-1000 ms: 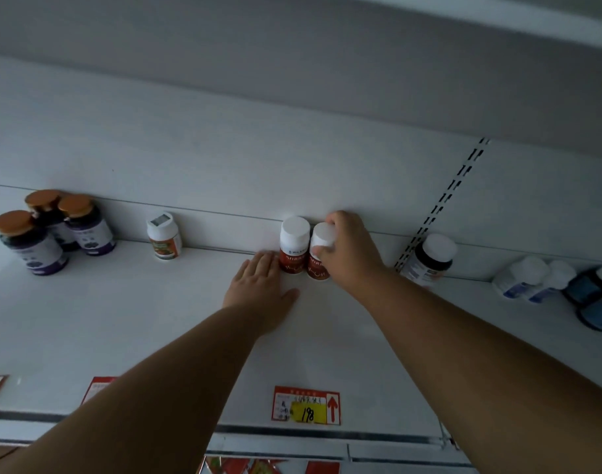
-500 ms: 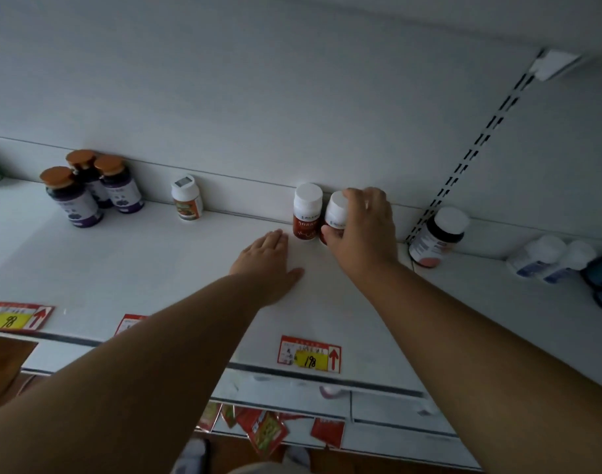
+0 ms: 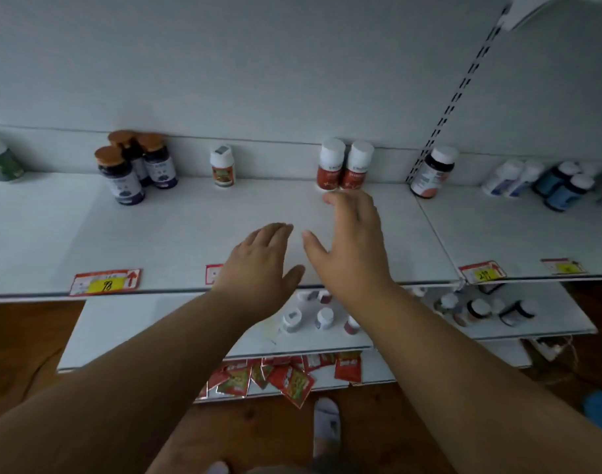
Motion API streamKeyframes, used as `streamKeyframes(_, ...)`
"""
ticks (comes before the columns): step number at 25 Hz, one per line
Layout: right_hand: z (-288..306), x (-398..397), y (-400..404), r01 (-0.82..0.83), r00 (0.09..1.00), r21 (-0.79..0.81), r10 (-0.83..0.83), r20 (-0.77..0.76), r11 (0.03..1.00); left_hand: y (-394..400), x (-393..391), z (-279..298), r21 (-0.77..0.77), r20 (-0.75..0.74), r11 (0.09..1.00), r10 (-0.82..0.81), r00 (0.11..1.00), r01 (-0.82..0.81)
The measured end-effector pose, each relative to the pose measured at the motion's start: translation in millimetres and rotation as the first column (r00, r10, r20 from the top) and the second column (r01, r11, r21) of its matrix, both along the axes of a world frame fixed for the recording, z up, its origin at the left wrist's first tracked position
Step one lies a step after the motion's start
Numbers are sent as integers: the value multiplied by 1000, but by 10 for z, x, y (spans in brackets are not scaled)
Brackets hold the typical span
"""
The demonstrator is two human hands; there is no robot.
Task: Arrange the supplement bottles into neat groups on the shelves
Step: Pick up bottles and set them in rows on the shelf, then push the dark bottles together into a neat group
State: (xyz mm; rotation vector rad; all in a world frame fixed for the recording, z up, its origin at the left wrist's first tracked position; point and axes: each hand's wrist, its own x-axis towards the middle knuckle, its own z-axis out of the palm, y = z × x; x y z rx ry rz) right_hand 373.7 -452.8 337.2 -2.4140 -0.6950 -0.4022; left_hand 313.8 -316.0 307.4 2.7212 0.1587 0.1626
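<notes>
Two white-capped bottles with red labels (image 3: 343, 165) stand side by side against the back wall of the top shelf (image 3: 190, 230). My right hand (image 3: 351, 241) hovers just in front of them with straight fingers, holding nothing. Over the shelf's front half, my left hand (image 3: 262, 261) is spread flat and empty. To the left stand three dark bottles with brown caps (image 3: 135, 165), a single white bottle with an orange label (image 3: 222, 165) and a green bottle (image 3: 0, 159). Right of the slotted upright stands a dark bottle with a pink label (image 3: 433, 172), then white and blue bottles (image 3: 545, 183).
Price tags (image 3: 104, 282) line the shelf's front edge. A lower shelf (image 3: 549, 323) carries several small bottles (image 3: 477, 309), some lying down. Red sachets (image 3: 286, 374) spill from the shelf beneath. A wooden floor and a white slipper (image 3: 327, 425) are below.
My right hand has let go of the right red-labelled bottle and drawn back. My left hand has also pulled back toward the shelf's front. The view has tilted down, showing the lower shelves.
</notes>
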Motion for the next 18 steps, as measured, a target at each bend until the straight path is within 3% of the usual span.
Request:
streamKeyframes(4,5,-695,188,-62,988,21,64,-143,998,245,-803,-47,-13,59,1000,24,998,-23)
streamKeyframes(7,-208,-1090,174,-128,939,20,127,-320,992,340,-1253,-240,-16,19,996,90,996,-90)
streamKeyframes(13,-1323,-1208,317,-212,878,-1,190,-440,977,467,-1475,-1163,-81,-104,970,223,969,-231)
streamKeyframes(18,-2555,-974,517,-254,861,-60,197,-469,965,619,-1224,-2422,-201,-125,926,298,946,-319)
